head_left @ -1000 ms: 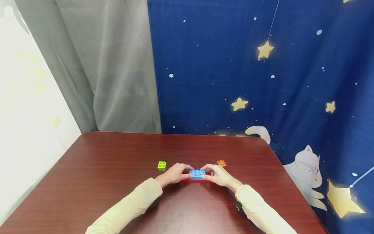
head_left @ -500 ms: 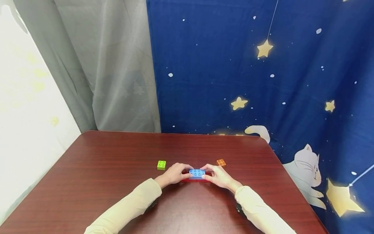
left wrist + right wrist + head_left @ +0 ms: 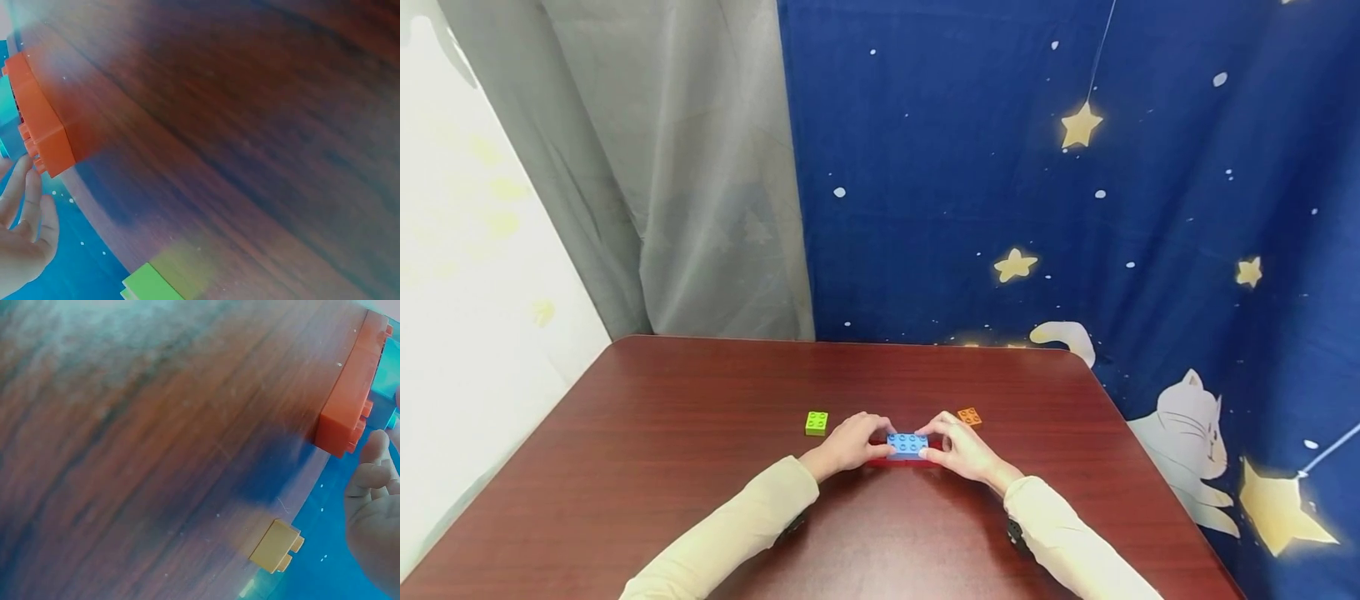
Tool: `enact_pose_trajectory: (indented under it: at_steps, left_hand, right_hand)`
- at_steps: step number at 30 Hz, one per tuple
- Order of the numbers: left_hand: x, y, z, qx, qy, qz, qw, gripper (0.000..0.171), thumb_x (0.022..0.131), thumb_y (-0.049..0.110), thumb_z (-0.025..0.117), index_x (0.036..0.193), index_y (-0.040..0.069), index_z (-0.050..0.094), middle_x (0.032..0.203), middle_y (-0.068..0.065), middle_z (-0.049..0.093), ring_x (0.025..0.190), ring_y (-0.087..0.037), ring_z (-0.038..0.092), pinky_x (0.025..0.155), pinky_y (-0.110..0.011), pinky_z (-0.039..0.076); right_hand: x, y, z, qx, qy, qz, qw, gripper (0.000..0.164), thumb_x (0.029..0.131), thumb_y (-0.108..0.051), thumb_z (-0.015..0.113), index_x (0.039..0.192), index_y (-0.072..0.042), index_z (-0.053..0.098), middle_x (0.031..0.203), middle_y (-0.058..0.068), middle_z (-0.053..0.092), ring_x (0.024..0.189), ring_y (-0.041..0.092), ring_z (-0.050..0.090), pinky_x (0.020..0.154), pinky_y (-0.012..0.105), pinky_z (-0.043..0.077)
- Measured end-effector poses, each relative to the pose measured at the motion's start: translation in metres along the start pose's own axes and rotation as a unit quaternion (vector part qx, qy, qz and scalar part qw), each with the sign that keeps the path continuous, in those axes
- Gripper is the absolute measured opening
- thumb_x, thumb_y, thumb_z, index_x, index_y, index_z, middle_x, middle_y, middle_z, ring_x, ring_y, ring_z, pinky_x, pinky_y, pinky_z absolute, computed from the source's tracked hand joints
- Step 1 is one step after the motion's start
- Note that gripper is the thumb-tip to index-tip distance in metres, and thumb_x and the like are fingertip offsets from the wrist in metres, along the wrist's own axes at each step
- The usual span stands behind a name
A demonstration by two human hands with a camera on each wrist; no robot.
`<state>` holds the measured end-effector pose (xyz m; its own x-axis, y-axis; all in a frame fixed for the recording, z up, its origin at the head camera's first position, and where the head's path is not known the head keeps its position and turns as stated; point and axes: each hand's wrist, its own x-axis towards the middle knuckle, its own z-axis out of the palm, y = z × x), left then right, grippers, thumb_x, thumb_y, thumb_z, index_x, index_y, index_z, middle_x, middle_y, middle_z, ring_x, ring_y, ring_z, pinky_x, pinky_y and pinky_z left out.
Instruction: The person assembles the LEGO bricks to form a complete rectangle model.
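A blue brick (image 3: 907,444) sits on top of a flat red brick (image 3: 901,462) on the dark wooden table (image 3: 700,467). My left hand (image 3: 859,440) pinches the blue brick's left end with curled fingers. At the right end, my right hand (image 3: 953,443) pinches it the same way. The left wrist view shows the red brick (image 3: 40,119) from the side and some fingers (image 3: 25,231) below it. In the right wrist view the red brick (image 3: 350,406) lies at the upper right, with fingers (image 3: 375,506) beside it.
A green brick (image 3: 816,422) lies left of my hands, also seen as the green brick (image 3: 150,284). An orange plate (image 3: 969,417) lies just beyond the right hand, also seen as the orange plate (image 3: 275,545). Curtains hang behind the table's far edge.
Hardly anything differs: both hands stay on the ends of the blue brick, which keeps its place on the red brick.
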<state>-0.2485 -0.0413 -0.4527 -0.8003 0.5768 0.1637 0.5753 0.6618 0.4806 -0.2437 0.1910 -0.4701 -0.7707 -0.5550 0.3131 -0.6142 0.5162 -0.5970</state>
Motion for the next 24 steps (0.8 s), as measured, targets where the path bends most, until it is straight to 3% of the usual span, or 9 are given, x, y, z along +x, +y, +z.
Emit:
enact_pose_trajectory:
  at_steps: [4, 16, 24]
  left_hand:
    - [-0.0005, 0.0003, -0.0012, 0.012, 0.009, 0.022, 0.9996, 0.026, 0.077, 0.034, 0.067, 0.093, 0.013, 0.063, 0.082, 0.005, 0.057, 0.075, -0.011, 0.045, 0.068, -0.030, 0.041]
    - [0.0028, -0.0026, 0.0023, 0.020, -0.008, -0.008, 0.9997, 0.027, 0.077, 0.037, 0.066, 0.097, 0.019, 0.062, 0.089, 0.007, 0.058, 0.079, -0.009, 0.046, 0.072, -0.029, 0.041]
    - [0.0016, -0.0033, 0.0027, 0.021, -0.003, 0.004, 0.9998, 0.026, 0.077, 0.037, 0.066, 0.096, 0.018, 0.063, 0.088, 0.008, 0.059, 0.079, -0.009, 0.047, 0.072, -0.030, 0.041]
  right_hand:
    - [-0.0001, -0.0007, -0.0007, 0.007, -0.005, 0.007, 1.000, 0.027, 0.078, -0.023, 0.068, 0.102, -0.015, 0.062, 0.088, 0.000, 0.052, 0.056, 0.009, 0.042, 0.051, 0.021, 0.039]
    - [0.0012, 0.0001, -0.0014, 0.001, 0.004, 0.003, 1.000, 0.028, 0.076, -0.023, 0.069, 0.102, -0.015, 0.063, 0.087, -0.004, 0.052, 0.057, 0.008, 0.043, 0.051, 0.021, 0.039]
    - [-0.0014, 0.0032, -0.0002, -0.006, 0.013, 0.008, 1.000, 0.030, 0.076, -0.022, 0.070, 0.103, -0.012, 0.062, 0.085, 0.001, 0.054, 0.055, 0.007, 0.042, 0.049, 0.021, 0.038]
